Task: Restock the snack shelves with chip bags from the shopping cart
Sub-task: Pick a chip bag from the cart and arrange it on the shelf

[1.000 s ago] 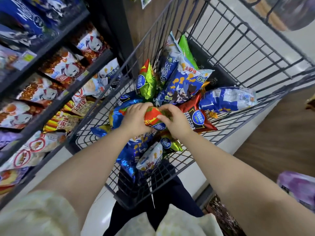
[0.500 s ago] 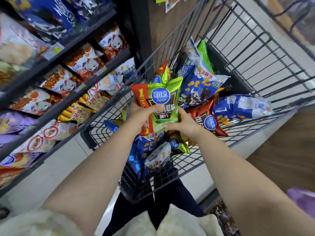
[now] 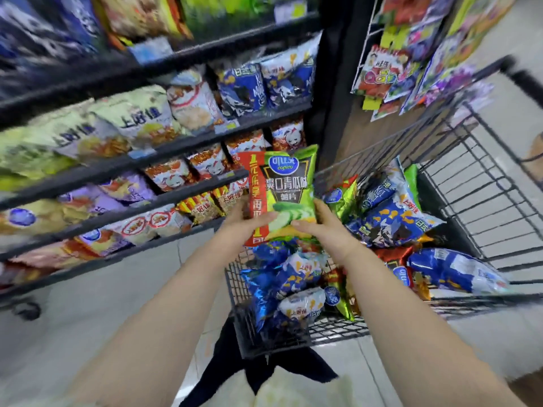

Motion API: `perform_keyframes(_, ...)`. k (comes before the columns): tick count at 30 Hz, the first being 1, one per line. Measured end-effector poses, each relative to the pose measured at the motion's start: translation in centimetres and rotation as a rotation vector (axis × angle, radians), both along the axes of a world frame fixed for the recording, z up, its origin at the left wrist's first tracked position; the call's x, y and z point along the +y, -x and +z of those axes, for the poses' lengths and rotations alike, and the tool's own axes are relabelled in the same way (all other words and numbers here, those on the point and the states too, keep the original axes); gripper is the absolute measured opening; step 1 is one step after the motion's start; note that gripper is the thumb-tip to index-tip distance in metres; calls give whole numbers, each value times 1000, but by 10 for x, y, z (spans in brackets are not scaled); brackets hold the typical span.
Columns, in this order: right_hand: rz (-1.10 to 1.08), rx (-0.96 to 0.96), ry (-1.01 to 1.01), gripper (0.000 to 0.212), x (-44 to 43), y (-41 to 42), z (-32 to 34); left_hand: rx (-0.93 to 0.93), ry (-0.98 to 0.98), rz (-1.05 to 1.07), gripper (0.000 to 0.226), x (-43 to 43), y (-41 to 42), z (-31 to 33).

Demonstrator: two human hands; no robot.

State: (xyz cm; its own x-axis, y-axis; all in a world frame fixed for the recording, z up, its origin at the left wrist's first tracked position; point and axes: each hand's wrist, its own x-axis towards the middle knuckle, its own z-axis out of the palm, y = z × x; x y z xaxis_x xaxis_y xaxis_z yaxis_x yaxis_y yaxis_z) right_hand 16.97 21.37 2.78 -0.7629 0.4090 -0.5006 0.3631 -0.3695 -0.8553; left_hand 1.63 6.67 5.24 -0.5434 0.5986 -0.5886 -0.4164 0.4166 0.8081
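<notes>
Since the snack shelves (image 3: 147, 155) lie to the left, I'd say the left hand (image 3: 244, 223) and, across the upright green cucumber chip bag (image 3: 283, 186), the right hand (image 3: 321, 229), both gripping its bottom edge above the shopping cart (image 3: 458, 183), should swing it over gently, label outward.

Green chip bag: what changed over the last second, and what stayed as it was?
The green chip bag, lying in the pile a second ago, was lifted upright above the shopping cart, toward the shelves. The left hand and right hand kept their grip on its lower end throughout. The blue bags in the cart stayed put.
</notes>
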Motion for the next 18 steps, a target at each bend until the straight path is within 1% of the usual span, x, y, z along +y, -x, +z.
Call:
perform_keyframes(1, 26, 24, -13, 95, -5, 12, 11, 3, -40, 54, 113, -12, 6, 9)
perform_keyframes(4, 95, 126, -23, 68, -26, 53, 46, 15, -168, 188, 94, -50, 25, 42)
perform_keyframes(6, 144, 177, -35, 57, -47, 81, 71, 56, -209, 268, 96, -78, 39, 67)
perform_keyframes(8, 176, 214, -51, 57, -72, 109, 93, 112, -236, 355, 105, -108, 55, 90)
perform_keyframes(9, 193, 230, -66, 59, -86, 124, 103, 136, -247, 396, 103, -124, 63, 102)
perform_keyframes(12, 233, 303, -108, 59, -126, 167, 130, 201, -280, 473, 84, -173, 87, 132)
perform_keyframes(14, 253, 358, -147, 53, -158, 199, 151, 269, -286, 525, 79, -209, 105, 151)
perform_keyframes(18, 202, 476, -189, 42, -232, 263, 199, 402, -297, 631, 59, -284, 154, 195)
